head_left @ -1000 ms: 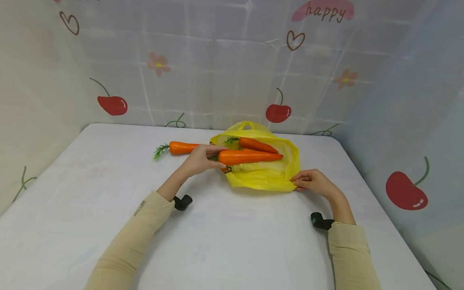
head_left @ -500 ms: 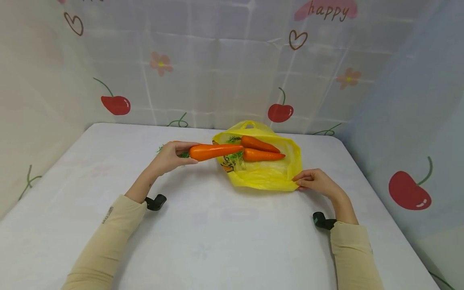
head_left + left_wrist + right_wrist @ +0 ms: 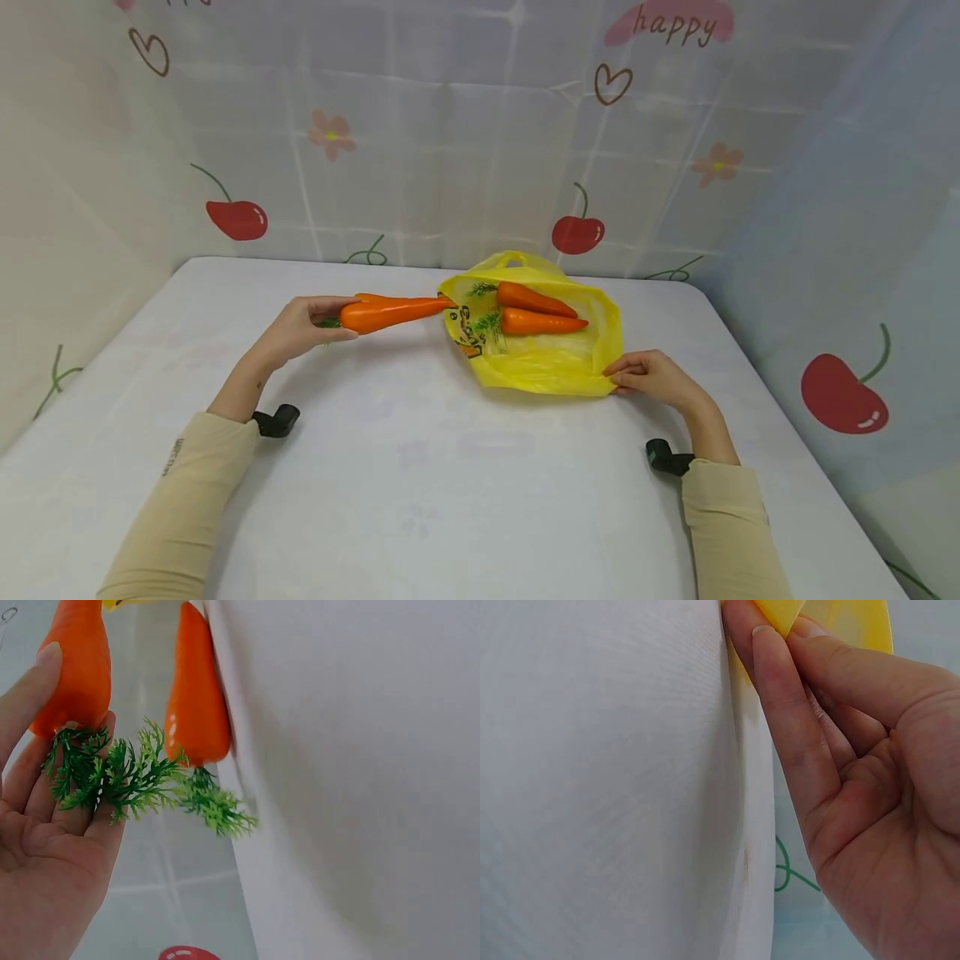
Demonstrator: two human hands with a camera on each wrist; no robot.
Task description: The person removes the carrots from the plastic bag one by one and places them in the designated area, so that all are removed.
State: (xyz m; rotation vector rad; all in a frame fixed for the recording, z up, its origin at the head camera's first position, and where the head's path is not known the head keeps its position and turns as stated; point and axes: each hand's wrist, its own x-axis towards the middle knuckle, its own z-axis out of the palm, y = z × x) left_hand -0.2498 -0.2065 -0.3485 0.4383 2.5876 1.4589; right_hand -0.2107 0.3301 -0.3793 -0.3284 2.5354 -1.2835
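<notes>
My left hand [image 3: 288, 333] grips an orange carrot [image 3: 393, 313] by its thick, leafy end, left of the yellow plastic bag [image 3: 540, 367]. The held carrot's tip points right, at the bag's left edge. Behind it is a second carrot [image 3: 196, 697], mostly hidden in the head view but plain in the left wrist view, its green leaves near the held one's. Two more carrots, an upper one [image 3: 536, 298] and a lower one [image 3: 543, 322], lie in the bag's open mouth. My right hand [image 3: 652, 379] pinches the bag's near right corner between thumb and fingers.
A white-covered table [image 3: 465, 492] stands under everything. A printed curtain [image 3: 450, 167] with cherries and flowers closes off the back, just beyond the bag's handle. Similar sheets hang at both sides. Each wrist wears a small black camera.
The left hand has drawn the carrot leftward from over the bag to beside it, uncovering the lower carrot in the bag. My right hand stays at the bag's corner.
</notes>
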